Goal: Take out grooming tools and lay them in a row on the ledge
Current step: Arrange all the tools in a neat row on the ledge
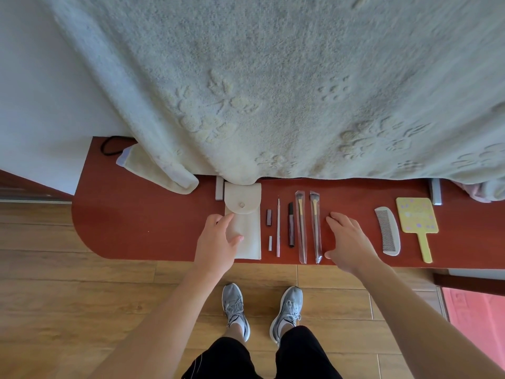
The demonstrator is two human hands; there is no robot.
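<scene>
Cream cloth marks the snap-flap pouch (247,233), and the left hand (218,242) rests on its left edge, fingers straight and relaxed, gripping nothing. The right hand (348,242) is spread palm down and empty, thumb near the foot of the right sleeved brush (315,227).

A pale towel (273,77) hangs over the back of the red-brown ledge (136,228), its hem covering the pouch's top. Right of the hands lie a yellow hand mirror (416,220) and a comb (388,232). Between the hands run the tools: the left sleeved brush (300,227), a thin pale stick (278,228), a dark pencil (291,225) and two small pieces, a dark cap (269,217) and a pale stub (270,243).
</scene>
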